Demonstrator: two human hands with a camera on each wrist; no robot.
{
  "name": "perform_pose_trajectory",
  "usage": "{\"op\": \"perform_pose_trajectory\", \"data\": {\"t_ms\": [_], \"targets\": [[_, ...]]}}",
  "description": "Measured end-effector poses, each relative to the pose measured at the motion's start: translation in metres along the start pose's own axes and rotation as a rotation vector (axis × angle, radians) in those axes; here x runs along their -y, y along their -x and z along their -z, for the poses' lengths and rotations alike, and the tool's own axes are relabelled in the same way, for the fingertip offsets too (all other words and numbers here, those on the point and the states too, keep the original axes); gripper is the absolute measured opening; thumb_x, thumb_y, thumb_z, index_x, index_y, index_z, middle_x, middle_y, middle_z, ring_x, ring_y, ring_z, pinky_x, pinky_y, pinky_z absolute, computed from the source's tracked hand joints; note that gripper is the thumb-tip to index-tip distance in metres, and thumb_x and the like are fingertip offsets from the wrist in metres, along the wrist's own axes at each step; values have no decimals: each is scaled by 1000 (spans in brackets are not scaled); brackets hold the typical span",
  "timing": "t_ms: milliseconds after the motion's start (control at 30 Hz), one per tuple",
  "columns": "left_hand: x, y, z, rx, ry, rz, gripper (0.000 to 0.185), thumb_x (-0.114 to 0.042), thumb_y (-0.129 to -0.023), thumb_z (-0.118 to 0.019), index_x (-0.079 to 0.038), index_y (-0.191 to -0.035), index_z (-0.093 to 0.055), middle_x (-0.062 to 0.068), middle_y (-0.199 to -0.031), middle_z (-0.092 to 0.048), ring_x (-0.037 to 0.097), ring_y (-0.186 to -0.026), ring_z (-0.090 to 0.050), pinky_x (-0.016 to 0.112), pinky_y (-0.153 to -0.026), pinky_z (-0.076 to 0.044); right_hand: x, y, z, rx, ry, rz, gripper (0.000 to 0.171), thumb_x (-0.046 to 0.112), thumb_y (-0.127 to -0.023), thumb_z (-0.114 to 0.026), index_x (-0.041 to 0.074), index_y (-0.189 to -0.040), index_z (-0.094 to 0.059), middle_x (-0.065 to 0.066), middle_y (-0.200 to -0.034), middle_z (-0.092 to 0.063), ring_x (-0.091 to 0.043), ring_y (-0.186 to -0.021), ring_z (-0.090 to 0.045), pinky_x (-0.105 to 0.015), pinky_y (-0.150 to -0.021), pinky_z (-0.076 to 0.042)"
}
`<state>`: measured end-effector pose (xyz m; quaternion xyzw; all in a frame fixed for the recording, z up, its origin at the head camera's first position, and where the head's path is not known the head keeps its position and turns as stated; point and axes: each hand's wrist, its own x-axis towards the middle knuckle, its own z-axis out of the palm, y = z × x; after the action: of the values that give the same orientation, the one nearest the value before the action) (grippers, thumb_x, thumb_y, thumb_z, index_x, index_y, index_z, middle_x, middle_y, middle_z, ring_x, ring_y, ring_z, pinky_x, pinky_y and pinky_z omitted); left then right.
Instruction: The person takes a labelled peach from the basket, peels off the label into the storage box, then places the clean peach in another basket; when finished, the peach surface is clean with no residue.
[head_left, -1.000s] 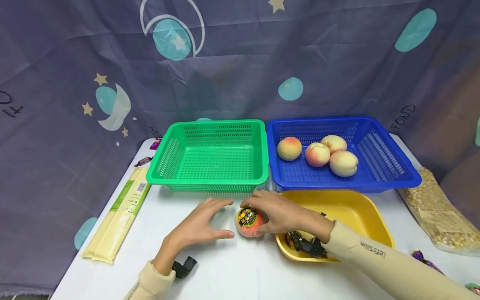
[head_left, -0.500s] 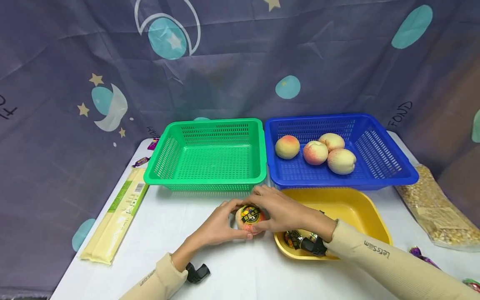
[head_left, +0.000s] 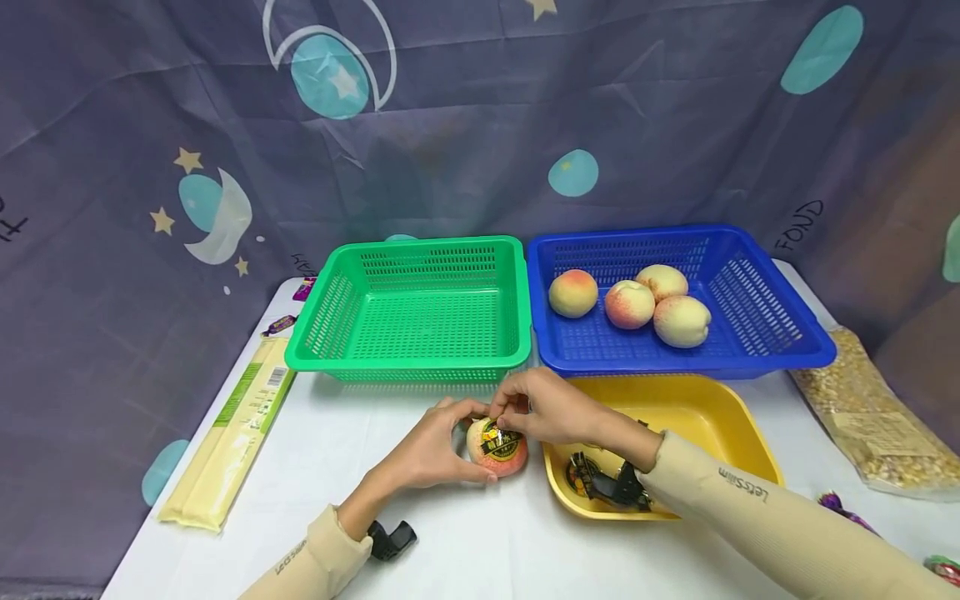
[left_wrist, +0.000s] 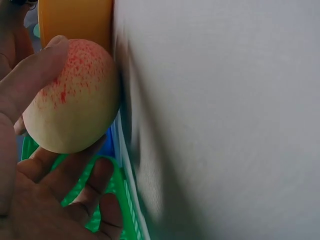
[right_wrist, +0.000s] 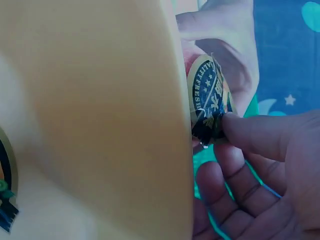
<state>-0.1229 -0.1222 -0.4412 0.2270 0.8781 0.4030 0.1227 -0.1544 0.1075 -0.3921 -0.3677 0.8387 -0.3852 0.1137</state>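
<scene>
The left hand (head_left: 431,450) cups the peach (head_left: 497,447), fingers curled around it; the right hand (head_left: 543,408) fingertips pinch its sticker (head_left: 501,437) edge on top.

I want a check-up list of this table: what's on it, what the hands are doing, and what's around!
Surface: white table, on which everything stands.
Job's things: peach with a round sticker; yellow tray beside it, with dark bits inside.
Clutter: empty green basket; blue basket with four peaches; long pale packet; bag of grains; wrapped sweets.
Hands: left hand holds the peach; right hand pinches the sticker's edge.
Cables: nothing seen.
Surroundings: purple curtain with moons and stars.
</scene>
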Motion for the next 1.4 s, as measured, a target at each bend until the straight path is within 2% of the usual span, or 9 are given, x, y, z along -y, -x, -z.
{"op": "perform_pose_trajectory", "data": {"t_ms": [100, 233, 367, 533, 667, 833, 1033, 1233, 1400], "targets": [[-1, 0, 1, 6, -15, -1, 74, -34, -63, -97, -22, -129, -65, -3, -112, -59, 15, -104, -53, 39, -91, -47, 1, 0, 0, -5, -5, 3, 10, 1, -89, -74, 10, -86, -75, 3, -83, -72, 0, -71, -56, -19, -65, -52], [-1, -1, 2, 12, -11, 2, 74, -33, -63, -97, -24, -128, -65, -3, -111, -59, 14, -104, -53, 38, -91, -46, 1, 2, 1, -17, -19, 27, 10, 2, -90, -74, 12, -87, -75, 4, -83, -71, -1, -73, -57, -20, -68, -52], [1, -1, 3, 12, 1, 8, 76, -35, -62, -97, -23, -130, -64, -2, -114, -60, 13, -105, -54, 42, -94, -47, 2, 4, 6, -23, -79, 38, 9, 6, -93, -72, 14, -89, -74, 5, -87, -72, -4, -76, -58, -23, -70, -53], [5, -1, 3, 6, 29, -1, 78, -36, -63, -97, -20, -131, -64, -2, -116, -62, 13, -106, -55, 42, -94, -48, 8, 9, 22, -34, -147, 5, 7, 10, -95, -70, 16, -91, -72, 3, -92, -70, -9, -82, -59, -26, -72, -53], [6, -1, 2, -6, 31, -11, 76, -36, -63, -97, -21, -130, -65, -4, -113, -62, 12, -104, -55, 40, -92, -48, 10, 20, 37, 4, -164, -30, 6, 11, -97, -68, 15, -94, -71, 2, -93, -70, -10, -86, -62, -28, -77, -56], [6, -1, 2, -14, 38, -5, 76, -34, -62, -98, -21, -129, -66, -4, -112, -63, 12, -103, -55, 40, -92, -48, 3, 41, 54, 18, -161, -50, 5, 10, -98, -66, 10, -100, -70, 1, -90, -73, -9, -82, -66, -27, -76, -57], [6, -2, 3, -1, 39, -1, 77, -34, -63, -97, -20, -131, -64, -5, -113, -63, 12, -103, -55, 39, -91, -48, -13, 74, 73, 16, -90, -75, 18, 12, -99, -66, 10, -115, -73, 3, -98, -77, -6, -78, -65, -25, -68, -55], [5, -1, 4, 9, 33, -2, 75, -35, -64, -97, -22, -131, -64, -8, -112, -64, 11, -102, -54, 37, -90, -47, -33, 111, 81, -3, -55, -108, 15, 12, -100, -65, 13, -112, -74, 0, -101, -76, -4, -82, -64, -24, -71, -54], [3, -1, 4, 13, 37, 1, 75, -35, -64, -97, -22, -131, -64, -8, -111, -64, 11, -102, -55, 38, -91, -47, -48, 141, 89, -16, -23, -129, 16, 9, -99, -65, 10, -113, -72, -3, -105, -75, 0, -85, -63, -23, -73, -55]]}}
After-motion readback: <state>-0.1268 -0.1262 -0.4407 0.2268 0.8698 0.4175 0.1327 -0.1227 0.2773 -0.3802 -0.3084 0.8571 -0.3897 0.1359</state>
